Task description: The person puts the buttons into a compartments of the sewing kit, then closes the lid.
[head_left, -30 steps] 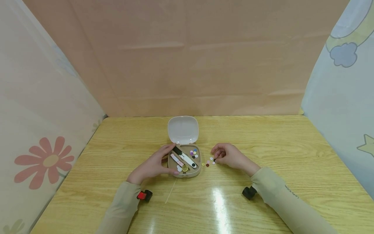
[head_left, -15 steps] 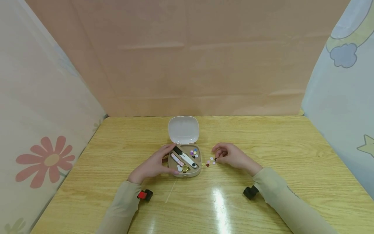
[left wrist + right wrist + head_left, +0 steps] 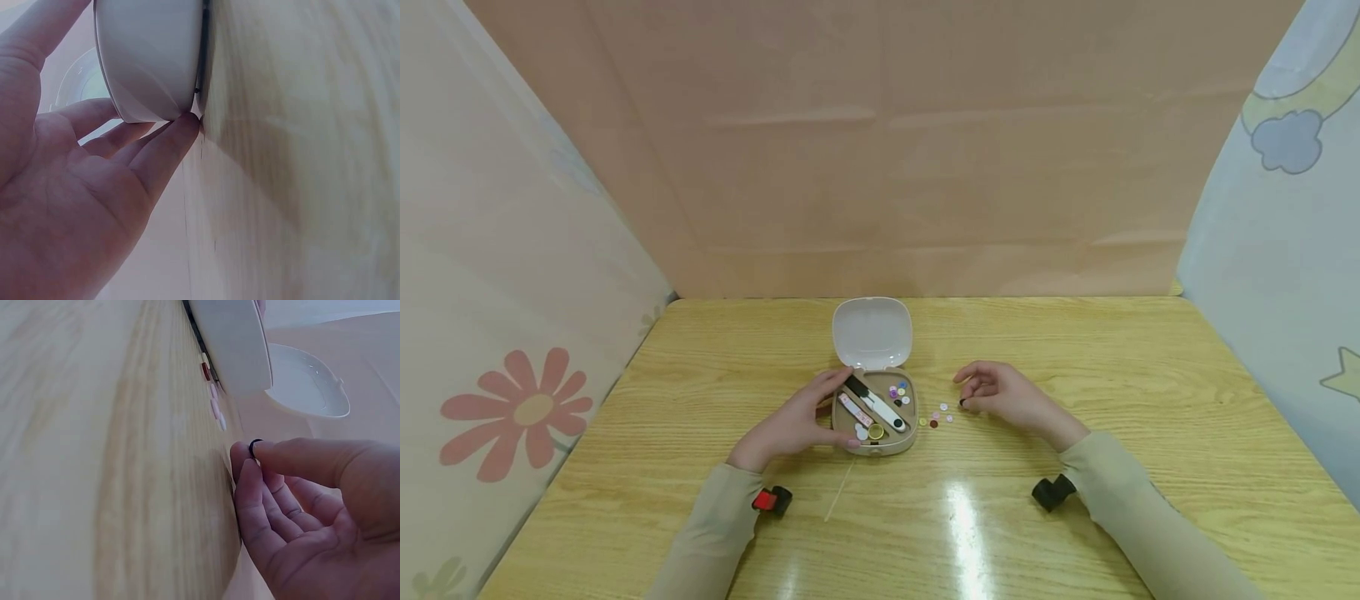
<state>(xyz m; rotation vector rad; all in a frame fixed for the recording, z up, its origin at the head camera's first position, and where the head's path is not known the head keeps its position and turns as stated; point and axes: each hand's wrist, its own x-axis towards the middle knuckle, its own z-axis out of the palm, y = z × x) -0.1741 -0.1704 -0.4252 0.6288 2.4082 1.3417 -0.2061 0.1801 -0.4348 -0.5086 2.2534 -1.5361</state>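
My left hand (image 3: 790, 425) holds a small beige sewing box (image 3: 895, 450) at its left side, thumb at the front edge and fingers toward the back corner. The lid (image 3: 871, 333) stands raised. Inside lie a white tool with a black end (image 3: 887, 412), a pink-and-white strip (image 3: 855, 410), a gold ring-shaped piece (image 3: 876, 432) and several coloured buttons (image 3: 901, 392). To the right of the box, my right hand (image 3: 1011, 402) pinches a black button (image 3: 253, 448) between thumb and forefinger, just above the table.
On the wooden table (image 3: 1075, 350), several loose buttons lie between box and right hand, among them a dark red button (image 3: 934, 424) and a white button (image 3: 943, 407). A thin pale stick (image 3: 838, 493) lies in front of the box. Cloth-covered walls stand behind and at both sides.
My right hand has moved slightly to the right, away from the loose buttons, with the black button between its fingers. The left hand and the box stay in place.
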